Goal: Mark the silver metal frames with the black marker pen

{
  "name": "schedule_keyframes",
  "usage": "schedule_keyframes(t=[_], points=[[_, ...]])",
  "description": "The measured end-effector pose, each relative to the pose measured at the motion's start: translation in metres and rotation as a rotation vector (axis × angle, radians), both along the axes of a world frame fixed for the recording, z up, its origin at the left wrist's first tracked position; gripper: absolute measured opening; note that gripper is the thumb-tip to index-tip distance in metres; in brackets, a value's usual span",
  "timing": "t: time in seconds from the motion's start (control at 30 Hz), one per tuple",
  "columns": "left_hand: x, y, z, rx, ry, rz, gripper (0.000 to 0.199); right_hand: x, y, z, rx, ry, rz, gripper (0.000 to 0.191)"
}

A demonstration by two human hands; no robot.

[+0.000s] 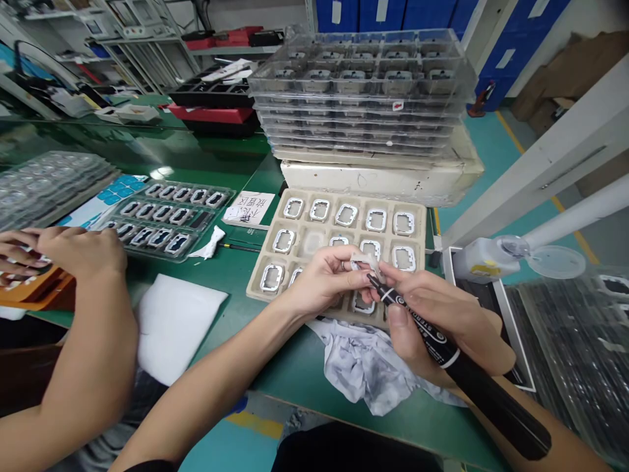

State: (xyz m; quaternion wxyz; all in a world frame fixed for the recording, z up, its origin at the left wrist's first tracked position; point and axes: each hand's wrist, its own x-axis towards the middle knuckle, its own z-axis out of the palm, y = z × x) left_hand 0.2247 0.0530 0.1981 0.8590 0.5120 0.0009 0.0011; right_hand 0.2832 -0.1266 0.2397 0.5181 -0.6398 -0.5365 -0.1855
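My left hand [324,278] is closed on a small silver-white metal frame [362,259], held above the beige tray; the fingers hide part of it. In my right hand [447,314] is a thick black marker pen [491,400], uncapped and slanting, its tip close to the frame and my left thumb. Whether the tip touches the frame I cannot tell. Right fingertips lie near the frame's edge. Beneath both hands, the beige tray [259,278] holds rows of similar frames, one in most pockets. A crumpled grey-white cloth [366,370] lies in front of the tray.
Behind the tray, stacked clear plastic trays [358,124] rest on a white foam block [354,180]. A bottle [486,259] stands at right, near more stacked trays [574,347]. At left are a co-worker's hands [83,252], a frame-filled clear tray [196,219] and white foam [171,321].
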Motion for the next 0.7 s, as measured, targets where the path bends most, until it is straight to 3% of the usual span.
schedule_keyframes(t=[0.17, 0.27, 0.37, 0.47, 0.53, 0.6, 0.7], points=[[0.002, -0.001, -0.004, -0.008, -0.036, -0.005, 0.022, 0.0, 0.001, -0.001, 0.093, -0.038, 0.102, 0.028], [-0.001, 0.006, 0.007, 0.099, -0.003, 0.007, 0.027, 0.001, -0.006, 0.003, -0.005, 0.01, 0.102, 0.024], [-0.008, 0.03, 0.029, 0.436, 0.02, 0.07, 0.022, 0.004, -0.015, 0.003, -0.095, 0.087, 0.057, 0.023], [-0.017, 0.057, 0.047, 0.905, 0.033, 0.281, 0.015, 0.009, -0.02, -0.003, -0.046, 0.121, 0.01, 0.023], [-0.019, 0.069, 0.051, 1.145, 0.095, 0.418, 0.017, 0.012, -0.021, -0.008, -0.093, 0.103, -0.015, 0.023], [-0.018, 0.074, 0.049, 1.272, 0.179, 0.528, 0.018, 0.013, -0.021, -0.013, -0.128, 0.084, -0.026, 0.021], [-0.014, 0.071, 0.041, 1.36, 0.215, 0.65, 0.036, 0.013, -0.018, -0.019, -0.076, 0.134, -0.053, 0.013]])
